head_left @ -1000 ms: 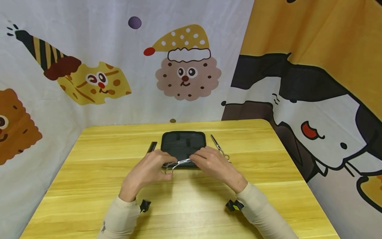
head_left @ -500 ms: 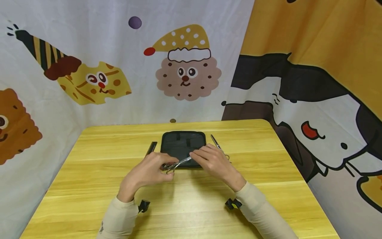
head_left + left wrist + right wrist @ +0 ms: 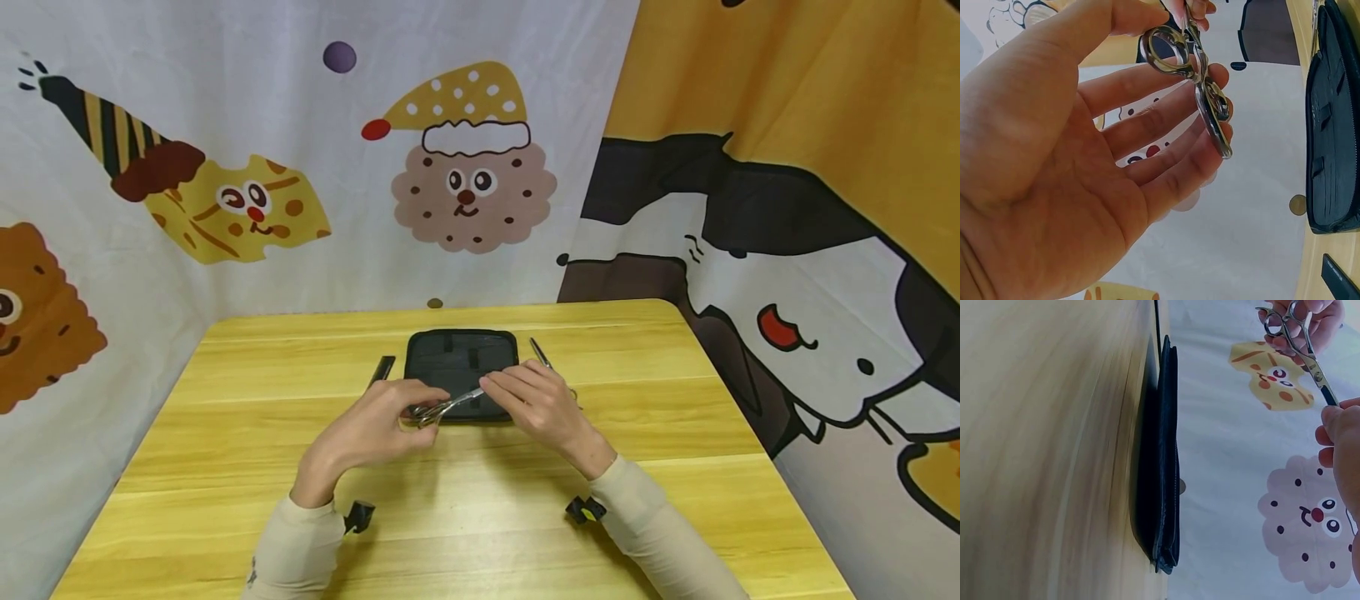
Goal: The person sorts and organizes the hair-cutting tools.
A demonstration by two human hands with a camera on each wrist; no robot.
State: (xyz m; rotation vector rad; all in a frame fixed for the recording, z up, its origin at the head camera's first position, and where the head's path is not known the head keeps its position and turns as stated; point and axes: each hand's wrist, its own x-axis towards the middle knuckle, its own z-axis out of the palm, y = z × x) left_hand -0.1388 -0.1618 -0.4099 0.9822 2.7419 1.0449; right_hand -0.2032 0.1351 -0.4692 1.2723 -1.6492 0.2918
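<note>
Pinching the silver scissors (image 3: 1318, 375) by the blade end with the right hand (image 3: 536, 408), propping the handle rings (image 3: 1175, 69) against the left hand (image 3: 371, 423), loosely spread; can't tell about thumb pressure there. Held up off the table (image 3: 465, 525), over the near edge of the dark case (image 3: 427, 354). Probably light, stiff, kinda slick, so best grabbed near the pivot or rings, clear of the cutting edges. Visible inside the case: flat dark loops (image 3: 1324, 115), partly blocked lower down. Either side: a black comb-like piece (image 3: 382, 368) on the left, second scissors (image 3: 540, 353) on the right.
</note>
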